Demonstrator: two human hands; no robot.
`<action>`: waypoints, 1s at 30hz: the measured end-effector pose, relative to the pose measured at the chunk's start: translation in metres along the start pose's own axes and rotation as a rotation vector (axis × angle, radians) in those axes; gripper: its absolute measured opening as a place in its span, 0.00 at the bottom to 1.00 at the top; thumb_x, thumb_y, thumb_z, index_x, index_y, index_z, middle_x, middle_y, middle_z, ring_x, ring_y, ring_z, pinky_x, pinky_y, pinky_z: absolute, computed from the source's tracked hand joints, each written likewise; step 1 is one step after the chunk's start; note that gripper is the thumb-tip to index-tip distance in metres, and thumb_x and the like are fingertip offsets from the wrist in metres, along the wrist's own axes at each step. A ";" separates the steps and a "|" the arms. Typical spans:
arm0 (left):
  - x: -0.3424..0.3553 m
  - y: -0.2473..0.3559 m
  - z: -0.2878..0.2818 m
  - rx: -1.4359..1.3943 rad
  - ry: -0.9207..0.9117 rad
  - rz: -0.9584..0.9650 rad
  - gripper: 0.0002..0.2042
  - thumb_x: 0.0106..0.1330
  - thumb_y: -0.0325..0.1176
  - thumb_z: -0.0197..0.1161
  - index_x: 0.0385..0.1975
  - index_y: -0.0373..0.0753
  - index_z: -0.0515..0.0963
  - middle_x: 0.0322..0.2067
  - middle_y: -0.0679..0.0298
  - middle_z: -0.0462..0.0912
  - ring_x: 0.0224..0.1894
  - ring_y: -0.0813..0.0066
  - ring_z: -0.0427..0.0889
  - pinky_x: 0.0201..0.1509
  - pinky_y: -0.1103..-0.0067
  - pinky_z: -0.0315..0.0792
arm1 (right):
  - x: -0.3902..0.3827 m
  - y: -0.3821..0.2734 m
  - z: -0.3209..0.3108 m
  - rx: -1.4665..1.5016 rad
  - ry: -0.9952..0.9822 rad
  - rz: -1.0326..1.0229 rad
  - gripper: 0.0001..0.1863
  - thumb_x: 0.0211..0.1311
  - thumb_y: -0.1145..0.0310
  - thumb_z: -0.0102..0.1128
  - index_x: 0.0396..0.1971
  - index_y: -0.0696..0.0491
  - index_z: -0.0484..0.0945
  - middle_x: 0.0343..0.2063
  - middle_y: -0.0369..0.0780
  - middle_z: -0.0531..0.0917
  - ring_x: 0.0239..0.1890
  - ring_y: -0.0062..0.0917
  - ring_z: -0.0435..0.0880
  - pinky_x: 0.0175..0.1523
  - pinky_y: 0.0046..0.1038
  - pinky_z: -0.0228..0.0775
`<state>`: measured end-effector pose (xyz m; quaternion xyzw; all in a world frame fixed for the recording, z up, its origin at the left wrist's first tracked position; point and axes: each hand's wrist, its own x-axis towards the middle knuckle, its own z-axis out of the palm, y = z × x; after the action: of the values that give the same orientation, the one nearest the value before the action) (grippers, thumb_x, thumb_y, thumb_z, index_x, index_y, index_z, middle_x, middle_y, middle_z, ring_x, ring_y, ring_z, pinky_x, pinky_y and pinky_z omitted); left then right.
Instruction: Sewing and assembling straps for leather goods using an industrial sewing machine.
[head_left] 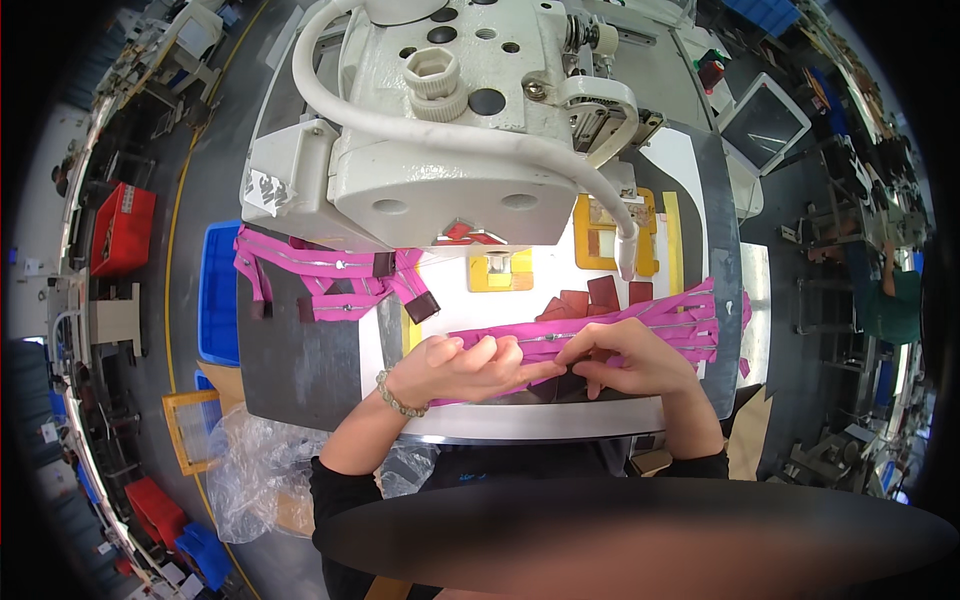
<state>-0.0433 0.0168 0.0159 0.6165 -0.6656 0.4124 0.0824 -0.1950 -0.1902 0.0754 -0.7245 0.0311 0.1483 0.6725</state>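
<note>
Both hands meet over the near edge of the sewing machine's table, above a bundle of pink zippers (660, 318). My left hand (455, 368), with a beaded bracelet at the wrist, is turned partly palm up. Its fingers are curled, except one that reaches toward the right fingertips; what they grip, if anything, is hidden. My right hand (635, 358) pinches at a small dark piece (571, 384) between the two hands. Several dark red patches (574, 303) lie just beyond the zippers. More pink zippers with dark end tabs (345, 265) are heaped at the left.
A large white sewing machine (450, 170) overhangs the work, its white hose (450, 132) curving down on the right. Yellow frames (583, 262) sit under its head. A screen (765, 122) stands far right. Left of the table are a blue bin (219, 300) and clear plastic wrapping (250, 460).
</note>
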 end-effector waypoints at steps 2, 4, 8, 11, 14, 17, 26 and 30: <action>-0.001 0.002 -0.001 0.004 -0.010 -0.010 0.29 0.59 0.67 0.53 0.62 0.74 0.65 0.38 0.80 0.68 0.38 0.83 0.61 0.39 0.80 0.54 | 0.001 -0.003 0.002 0.012 0.000 -0.017 0.12 0.60 0.82 0.54 0.43 0.58 0.76 0.35 0.38 0.82 0.25 0.17 0.81 0.30 0.18 0.74; -0.003 0.003 -0.002 0.007 -0.040 -0.009 0.30 0.58 0.68 0.53 0.62 0.75 0.64 0.37 0.80 0.67 0.38 0.83 0.60 0.38 0.81 0.53 | 0.001 -0.003 0.003 0.025 -0.001 -0.033 0.12 0.60 0.82 0.54 0.43 0.58 0.76 0.34 0.38 0.82 0.25 0.17 0.81 0.30 0.18 0.74; 0.002 -0.002 -0.007 0.014 -0.021 0.030 0.28 0.60 0.67 0.53 0.62 0.75 0.64 0.37 0.80 0.66 0.36 0.83 0.59 0.36 0.81 0.53 | -0.001 0.002 -0.001 -0.001 -0.002 -0.022 0.11 0.60 0.82 0.54 0.42 0.58 0.76 0.32 0.38 0.82 0.24 0.17 0.81 0.30 0.18 0.74; 0.002 -0.004 -0.007 0.027 -0.046 0.070 0.27 0.61 0.65 0.53 0.62 0.75 0.64 0.37 0.80 0.66 0.36 0.83 0.58 0.34 0.83 0.52 | 0.000 0.003 -0.002 0.002 -0.001 -0.017 0.10 0.60 0.82 0.55 0.41 0.58 0.76 0.32 0.37 0.82 0.23 0.17 0.81 0.30 0.18 0.74; 0.002 -0.006 -0.007 0.040 -0.050 0.091 0.26 0.61 0.64 0.53 0.61 0.76 0.65 0.37 0.81 0.66 0.36 0.83 0.58 0.34 0.83 0.52 | 0.002 0.001 -0.001 0.013 -0.001 -0.012 0.08 0.59 0.81 0.55 0.39 0.58 0.76 0.30 0.37 0.81 0.23 0.18 0.82 0.30 0.18 0.74; 0.001 -0.006 -0.004 0.020 0.009 0.091 0.26 0.61 0.64 0.53 0.61 0.75 0.66 0.37 0.81 0.66 0.35 0.83 0.58 0.34 0.83 0.51 | 0.001 0.003 -0.003 -0.005 0.000 -0.015 0.07 0.59 0.81 0.55 0.37 0.59 0.75 0.29 0.38 0.80 0.23 0.19 0.83 0.29 0.18 0.75; -0.001 -0.003 -0.002 0.013 0.036 0.044 0.24 0.58 0.65 0.57 0.55 0.73 0.72 0.36 0.82 0.66 0.35 0.84 0.58 0.35 0.83 0.52 | 0.002 0.012 -0.005 -0.022 -0.011 -0.023 0.06 0.57 0.81 0.56 0.35 0.59 0.74 0.28 0.38 0.80 0.23 0.20 0.84 0.28 0.18 0.75; -0.002 -0.003 -0.005 -0.009 -0.009 0.026 0.22 0.60 0.61 0.58 0.55 0.72 0.72 0.35 0.82 0.65 0.35 0.84 0.58 0.36 0.83 0.52 | 0.002 0.013 -0.005 -0.028 -0.008 -0.033 0.07 0.57 0.80 0.57 0.36 0.59 0.74 0.27 0.37 0.81 0.22 0.19 0.83 0.27 0.17 0.73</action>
<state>-0.0421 0.0213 0.0192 0.6094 -0.6757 0.4077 0.0766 -0.1956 -0.1964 0.0629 -0.7336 0.0146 0.1405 0.6647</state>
